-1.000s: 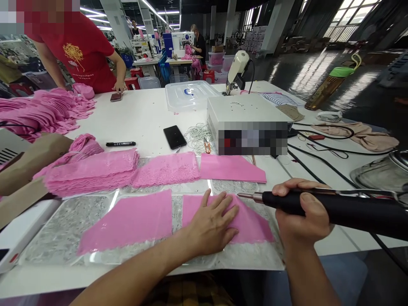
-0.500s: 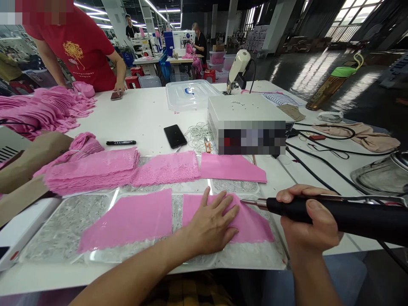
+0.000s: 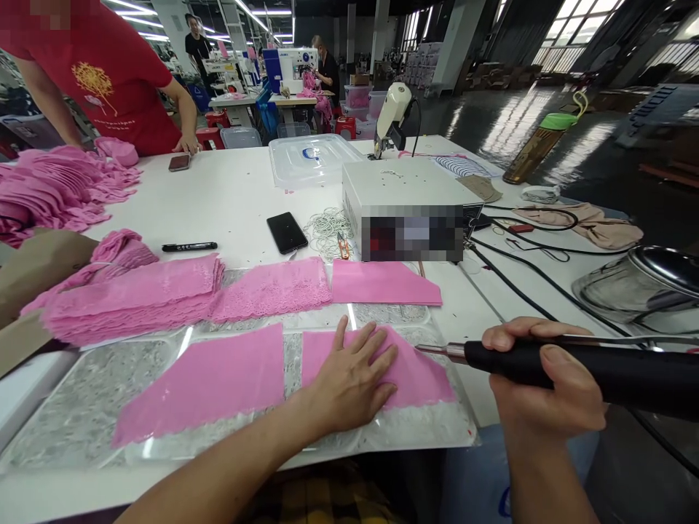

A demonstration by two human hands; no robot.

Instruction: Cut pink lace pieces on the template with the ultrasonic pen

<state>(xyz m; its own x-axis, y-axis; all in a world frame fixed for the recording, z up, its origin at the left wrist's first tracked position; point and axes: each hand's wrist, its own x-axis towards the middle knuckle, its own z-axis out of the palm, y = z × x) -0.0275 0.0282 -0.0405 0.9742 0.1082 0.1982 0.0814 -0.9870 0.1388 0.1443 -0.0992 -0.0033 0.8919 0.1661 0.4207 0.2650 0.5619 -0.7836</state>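
1. We are spreading the left hand [image 3: 352,375] flat over the right pink panel [image 3: 418,375], its fingers released and gripping nothing. The panel is lying on the patterned mat [image 3: 70,407], partly hidden by that hand. If the palm is bearing down too lightly, the cloth could be slipping or wrinkling under any sideways pull.

2. We are wrapping the right hand [image 3: 551,378] around the black-handled tool [image 3: 518,358], its fingers grasping the grip firmly. The metal tip [image 3: 440,351] is pointing at the panel's slanted edge; whether it is touching, we cannot tell. A small wrist tilt could be sending it inside that edge and marring the cloth.

3. We are keeping the left index fingertip near the metal tip. If the tool were skidding inward, it could be jabbing that finger; whether the tip is hot, we cannot tell.

4. We are working over a glossy mat. Because the surface is looking slick, the panel could be creeping toward the left pink panel [image 3: 210,386], lying just beside it.

5. We are seeing a dark cord [image 3: 663,444] hanging below the handle. If it were catching, its drag could be pulling our aim off line.
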